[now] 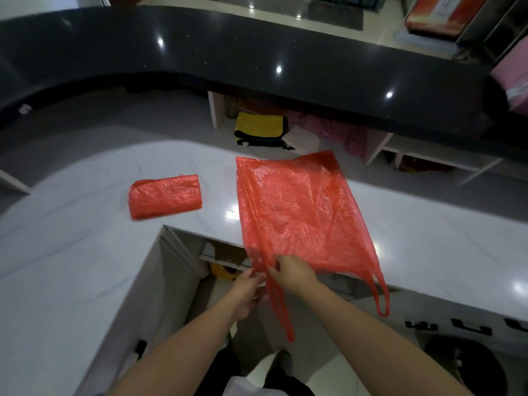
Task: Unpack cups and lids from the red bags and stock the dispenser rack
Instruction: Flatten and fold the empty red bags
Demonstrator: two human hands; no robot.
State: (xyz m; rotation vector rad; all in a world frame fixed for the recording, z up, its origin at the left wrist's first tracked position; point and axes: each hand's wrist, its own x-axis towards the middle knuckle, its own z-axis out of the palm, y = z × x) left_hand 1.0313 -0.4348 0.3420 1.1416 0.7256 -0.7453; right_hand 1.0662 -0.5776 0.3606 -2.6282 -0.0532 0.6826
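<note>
I see a red bag spread flat on the white surface, its handles hanging over the near edge. My left hand and right hand both pinch the bag's near left handle. A folded red bag lies to the left, apart. A dark counter curves beyond.

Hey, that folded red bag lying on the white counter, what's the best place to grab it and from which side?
Probably the long near edge of the folded red bag, reached from above by the left hand, which is on that side. It lies flat as a compact rectangle on the white counter, so nothing sticks up; pinching an edge through all layers should keep the fold together.
</note>
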